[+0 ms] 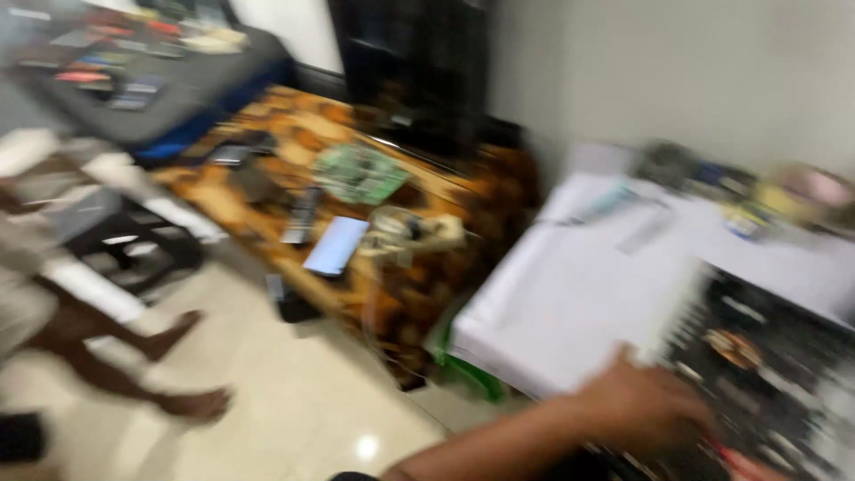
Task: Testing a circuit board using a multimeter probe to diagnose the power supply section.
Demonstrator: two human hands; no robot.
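Observation:
The picture is blurred by motion. My left hand reaches in from the bottom edge and lies at the near edge of a dark circuit board with a pale finned strip along its left side. The board rests on a white-covered table. Blur hides whether the fingers grip the board or only rest on it. A small red thing shows just right of the hand, too blurred to name. My right hand is out of view.
A patterned brown low table carries a green circuit board, a phone, a remote and a clear bag. A dark screen stands behind it. Another person's bare legs rest on the tiled floor at left.

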